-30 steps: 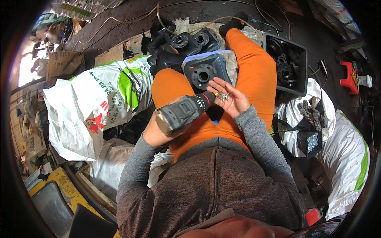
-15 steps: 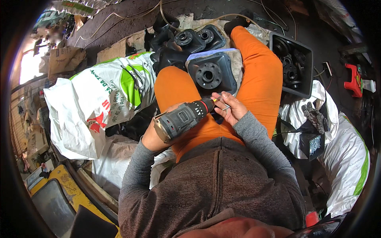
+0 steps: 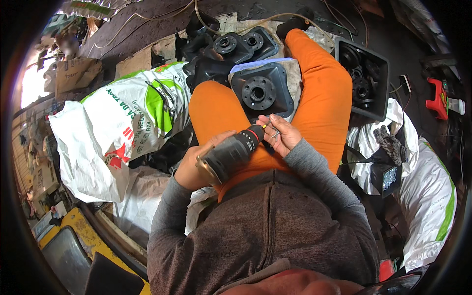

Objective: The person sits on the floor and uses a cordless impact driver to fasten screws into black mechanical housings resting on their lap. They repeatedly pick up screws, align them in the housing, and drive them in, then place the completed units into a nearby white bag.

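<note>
A dark grey and black cordless drill (image 3: pixel 226 158) lies across my lap, its chuck pointing to the right and away. My left hand (image 3: pixel 191 168) is wrapped round the drill's body; the trigger side is hidden. By the yellow-marked bit at the chuck, my right hand (image 3: pixel 285 136) pinches with thumb and forefinger. Silvery screws (image 3: pixel 276 134) stick out between its fingers; their exact number is unclear. Just beyond both hands, between my thighs, a black moulded housing with a round drilled flange (image 3: pixel 260 92) rests on a cloth-covered support.
More black flanged housings (image 3: pixel 227 44) stand at the far side. A dark bin (image 3: pixel 361 81) with round black parts is to the right. At left is a white and green sack (image 3: pixel 118 123) with pliers (image 3: pixel 164 96) on it. A grey glove (image 3: pixel 388 145) hangs beside a small box of screws (image 3: pixel 389 178).
The drill has rolled in my left hand and moved slightly down and left. My right hand has shifted a little left, still pinching by the bit.
</note>
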`<state>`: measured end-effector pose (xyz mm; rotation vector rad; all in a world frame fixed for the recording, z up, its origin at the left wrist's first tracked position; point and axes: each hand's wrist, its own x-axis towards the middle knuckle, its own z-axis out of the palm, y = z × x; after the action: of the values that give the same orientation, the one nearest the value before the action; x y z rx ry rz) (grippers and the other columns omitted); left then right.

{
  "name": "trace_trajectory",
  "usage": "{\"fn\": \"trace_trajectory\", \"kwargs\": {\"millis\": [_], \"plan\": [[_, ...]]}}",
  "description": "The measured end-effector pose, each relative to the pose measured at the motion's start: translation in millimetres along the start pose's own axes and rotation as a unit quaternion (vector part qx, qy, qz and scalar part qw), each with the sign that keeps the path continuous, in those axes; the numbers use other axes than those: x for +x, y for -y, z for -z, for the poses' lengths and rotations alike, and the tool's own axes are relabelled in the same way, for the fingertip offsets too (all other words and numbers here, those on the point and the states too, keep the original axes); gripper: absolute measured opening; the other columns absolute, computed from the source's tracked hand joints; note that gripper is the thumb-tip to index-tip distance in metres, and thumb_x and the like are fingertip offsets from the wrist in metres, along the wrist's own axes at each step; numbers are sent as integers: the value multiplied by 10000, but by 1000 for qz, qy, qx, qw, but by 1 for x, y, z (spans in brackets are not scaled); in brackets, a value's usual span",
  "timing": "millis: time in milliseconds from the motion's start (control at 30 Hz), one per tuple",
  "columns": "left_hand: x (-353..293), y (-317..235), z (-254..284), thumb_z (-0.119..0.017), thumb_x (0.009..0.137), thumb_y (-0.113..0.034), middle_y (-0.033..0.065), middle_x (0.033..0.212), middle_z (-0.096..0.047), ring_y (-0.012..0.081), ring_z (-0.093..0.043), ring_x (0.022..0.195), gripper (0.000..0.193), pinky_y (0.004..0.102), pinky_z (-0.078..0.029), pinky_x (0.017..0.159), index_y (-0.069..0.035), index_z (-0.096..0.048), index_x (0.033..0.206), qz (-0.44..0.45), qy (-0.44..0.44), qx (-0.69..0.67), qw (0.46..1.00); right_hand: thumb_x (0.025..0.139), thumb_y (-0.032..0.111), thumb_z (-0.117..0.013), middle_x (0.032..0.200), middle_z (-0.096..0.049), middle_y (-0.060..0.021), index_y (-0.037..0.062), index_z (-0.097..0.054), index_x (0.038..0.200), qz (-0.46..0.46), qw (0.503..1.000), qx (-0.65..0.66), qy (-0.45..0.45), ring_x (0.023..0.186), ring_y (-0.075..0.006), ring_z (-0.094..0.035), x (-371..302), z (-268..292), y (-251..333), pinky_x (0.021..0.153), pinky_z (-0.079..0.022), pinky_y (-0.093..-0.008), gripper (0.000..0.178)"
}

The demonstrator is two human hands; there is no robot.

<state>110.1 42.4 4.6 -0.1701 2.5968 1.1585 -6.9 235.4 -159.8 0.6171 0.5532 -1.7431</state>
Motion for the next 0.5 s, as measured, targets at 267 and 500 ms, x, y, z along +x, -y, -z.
{"fn": "trace_trajectory", "kwargs": {"millis": [267,500], "plan": [[9,7,6,-749,710,-74,147,1215,-618,284,-634,1062,607,340,-508,904,-49,-539,1278,0,8,-11,1000,992,269,-521,1114,-627,-112,102,-576,1064,17,999,-30,-24,905,-163,-644,3,-7,-2,684,-554,-273,190],[52,10,32,-738,715,-93,161,1087,-651,290,-639,985,446,367,-496,890,-4,-610,1133,-7,3,49,999,959,357,-580,662,-375,66,67,-545,1142,122,961,-125,-216,496,-42,-301,40,0,-6,423,-257,-188,345]]}}
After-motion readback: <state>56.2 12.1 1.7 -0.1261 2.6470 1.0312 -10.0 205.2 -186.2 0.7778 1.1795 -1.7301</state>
